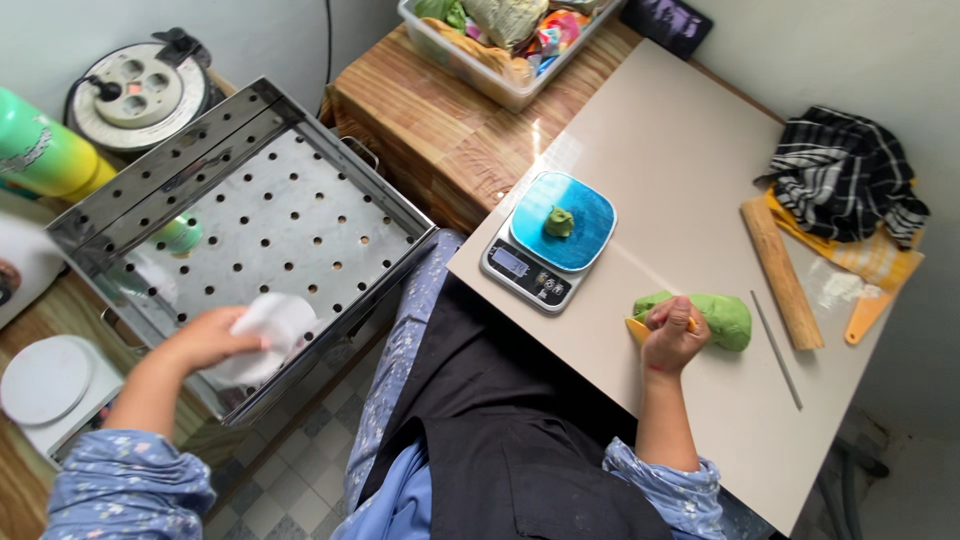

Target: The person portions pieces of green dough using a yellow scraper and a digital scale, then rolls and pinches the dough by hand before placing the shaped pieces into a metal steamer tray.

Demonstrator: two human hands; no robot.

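Observation:
My right hand is closed on a yellow scraper and rests against a lump of green dough on the beige board. A small green dough piece sits on the blue plate of a kitchen scale. My left hand presses a white cloth onto the near edge of a perforated steel steamer tray.
A wooden rolling pin, a thin metal rod, an orange scraper and a checked cloth lie right of the dough. A plastic tub stands at the back. A cable reel and a white scale sit left.

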